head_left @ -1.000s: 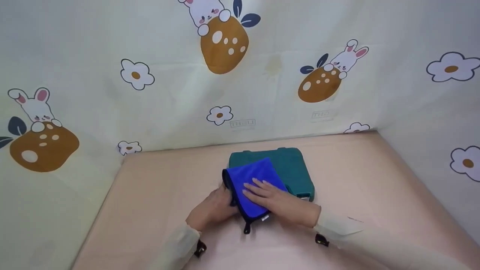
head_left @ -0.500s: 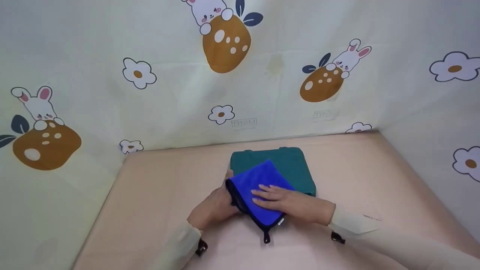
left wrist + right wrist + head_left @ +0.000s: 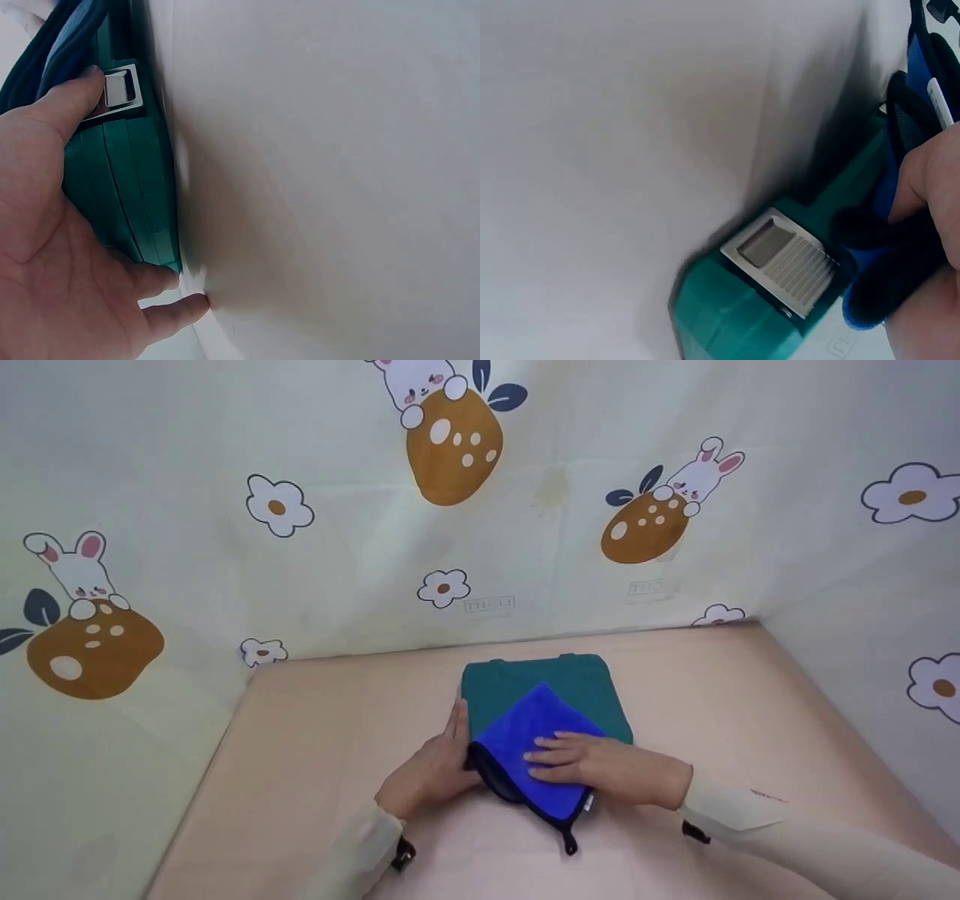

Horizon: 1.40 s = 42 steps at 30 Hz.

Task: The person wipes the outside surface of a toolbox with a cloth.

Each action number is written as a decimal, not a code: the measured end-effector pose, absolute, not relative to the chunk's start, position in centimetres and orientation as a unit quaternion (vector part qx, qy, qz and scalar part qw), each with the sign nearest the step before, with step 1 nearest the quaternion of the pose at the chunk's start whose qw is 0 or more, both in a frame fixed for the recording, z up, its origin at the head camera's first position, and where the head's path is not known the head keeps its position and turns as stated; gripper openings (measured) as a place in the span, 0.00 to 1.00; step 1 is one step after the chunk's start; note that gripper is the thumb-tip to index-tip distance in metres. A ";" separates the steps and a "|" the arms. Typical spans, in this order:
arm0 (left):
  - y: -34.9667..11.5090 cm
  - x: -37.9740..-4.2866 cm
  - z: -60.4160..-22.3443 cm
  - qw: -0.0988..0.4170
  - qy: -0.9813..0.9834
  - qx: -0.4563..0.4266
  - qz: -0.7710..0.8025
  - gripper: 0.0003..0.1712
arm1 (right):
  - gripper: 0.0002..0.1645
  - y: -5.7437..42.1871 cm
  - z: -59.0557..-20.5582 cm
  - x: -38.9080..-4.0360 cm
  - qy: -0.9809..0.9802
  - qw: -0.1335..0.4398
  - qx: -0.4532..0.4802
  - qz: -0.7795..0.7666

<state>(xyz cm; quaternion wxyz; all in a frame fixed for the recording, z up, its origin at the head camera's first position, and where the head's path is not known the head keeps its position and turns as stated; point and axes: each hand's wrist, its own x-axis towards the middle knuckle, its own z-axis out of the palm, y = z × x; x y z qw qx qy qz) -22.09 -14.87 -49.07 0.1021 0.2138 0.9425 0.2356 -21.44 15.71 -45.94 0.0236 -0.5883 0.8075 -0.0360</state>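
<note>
A folded blue cloth [image 3: 517,727] with dark edging and a small hanging loop lies slantwise over the front of a dark green plastic case [image 3: 540,675]. My right hand [image 3: 592,761] spreads its fingers on top of the cloth; in the right wrist view its thumb pinches a fold of the cloth [image 3: 896,281]. My left hand [image 3: 435,769] holds the case's left front corner. In the left wrist view, the thumb lies by a metal latch [image 3: 120,88] while the fingers reach along the side of the case [image 3: 127,187]. A second latch [image 3: 780,259] shows in the right wrist view.
The case rests flat on a table with a pale pink cover [image 3: 337,712]. Behind and beside it hangs a pale fabric wall [image 3: 352,562] printed with rabbits and flowers. Black straps [image 3: 403,853] show at both wrists.
The right hand has slid the cloth rightward and a little nearer, turning it over the case. More of the case's top and the left hand's fingers along its side now show.
</note>
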 end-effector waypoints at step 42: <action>-15.5 -23.4 -47.5 0.159 0.917 0.189 0.312 0.67 | 0.34 19.0 -45.2 -22.1 0.827 0.018 -0.557 -0.076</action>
